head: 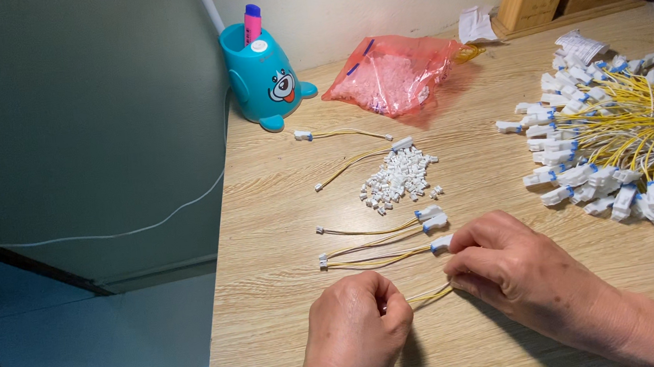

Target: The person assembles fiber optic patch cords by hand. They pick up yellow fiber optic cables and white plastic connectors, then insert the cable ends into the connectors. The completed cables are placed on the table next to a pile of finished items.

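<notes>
Both hands, left hand and right hand, pinch a thin yellow wire.

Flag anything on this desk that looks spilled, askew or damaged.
Nothing looks damaged. The small white connector housings lie in a loose heap on the bare wooden desk, a few strays scattered beside it, outside the pink bag.

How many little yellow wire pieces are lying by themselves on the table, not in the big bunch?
5. Two lie near the blue cartoon holder: and. Three lie above the hands. A sixth is held between both hands.
</notes>
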